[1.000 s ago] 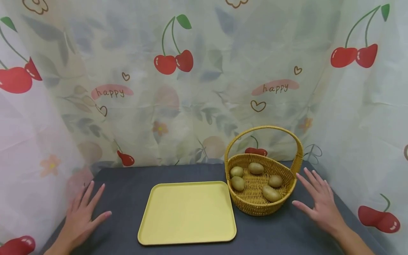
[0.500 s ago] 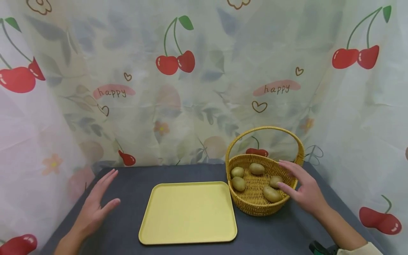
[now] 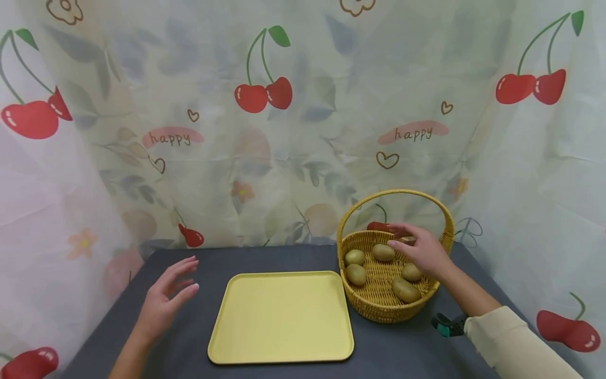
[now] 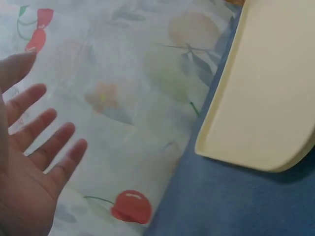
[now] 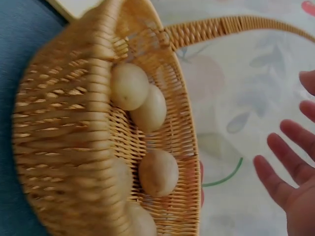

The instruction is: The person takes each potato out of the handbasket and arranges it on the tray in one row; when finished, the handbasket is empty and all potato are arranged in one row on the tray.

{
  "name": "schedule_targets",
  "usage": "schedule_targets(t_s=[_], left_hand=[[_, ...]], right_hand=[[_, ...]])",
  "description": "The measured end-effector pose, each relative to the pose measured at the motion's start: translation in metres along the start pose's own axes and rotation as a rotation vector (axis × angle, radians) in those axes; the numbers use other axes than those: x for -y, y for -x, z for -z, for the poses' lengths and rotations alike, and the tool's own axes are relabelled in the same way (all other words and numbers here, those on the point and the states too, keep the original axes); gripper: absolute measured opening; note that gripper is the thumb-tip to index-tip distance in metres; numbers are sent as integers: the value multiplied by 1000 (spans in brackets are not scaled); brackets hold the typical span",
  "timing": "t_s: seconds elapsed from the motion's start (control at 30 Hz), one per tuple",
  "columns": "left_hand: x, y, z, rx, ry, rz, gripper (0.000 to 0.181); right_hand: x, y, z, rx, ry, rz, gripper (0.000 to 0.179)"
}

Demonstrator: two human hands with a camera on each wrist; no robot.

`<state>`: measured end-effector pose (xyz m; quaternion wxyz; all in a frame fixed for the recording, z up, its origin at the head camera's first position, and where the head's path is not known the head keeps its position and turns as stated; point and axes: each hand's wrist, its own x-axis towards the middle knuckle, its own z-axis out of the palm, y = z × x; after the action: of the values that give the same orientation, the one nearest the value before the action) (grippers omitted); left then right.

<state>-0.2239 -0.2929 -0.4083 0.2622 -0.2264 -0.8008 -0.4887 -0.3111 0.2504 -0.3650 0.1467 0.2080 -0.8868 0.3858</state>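
A wicker basket [image 3: 385, 312] with a tall hoop handle stands at the right of the table. Several potatoes lie spread over its floor. Above its right side hovers my right hand [image 3: 423, 252], thumb and fingers apart and holding nothing; the back potato [image 3: 382, 252] is nearest to its fingertips. In the right wrist view that hand [image 5: 300, 191] shows loosely spread fingers beyond the basket's rim. My left hand [image 3: 161, 305] hangs in the air left of the yellow tray [image 3: 281, 318], its fingers slightly bent around nothing.
A dark cloth [image 3: 189, 347] covers the table. The tray's right edge lies close against the basket. A printed curtain [image 3: 293, 131] with cherries closes off the back and both sides. A dark wristband [image 3: 450, 325] sits by the right sleeve.
My right hand has moved left and up from beside the basket to over it. My left hand has shifted right, toward the tray, its fingers bending a little. Basket and tray stay put.
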Motion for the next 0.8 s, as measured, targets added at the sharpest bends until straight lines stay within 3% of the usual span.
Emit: schedule_targets(t_s=[0.1, 0.2, 0.4, 0.6, 0.8], left_hand=[[11, 6, -6, 37, 58, 45, 45], [21, 12, -12, 97, 62, 128, 48], [36, 22, -22, 246, 79, 335, 57], [48, 30, -28, 380, 126, 526, 67], [60, 36, -27, 486, 164, 582, 74]], right_hand=[[-4, -16, -2, 65, 2, -67, 47], [-12, -31, -8, 113, -9, -137, 48], [-34, -51, -24, 170, -75, -202, 46], [-51, -58, -41, 182, -59, -249, 41], [-63, -62, -54, 244, 39, -232, 37]])
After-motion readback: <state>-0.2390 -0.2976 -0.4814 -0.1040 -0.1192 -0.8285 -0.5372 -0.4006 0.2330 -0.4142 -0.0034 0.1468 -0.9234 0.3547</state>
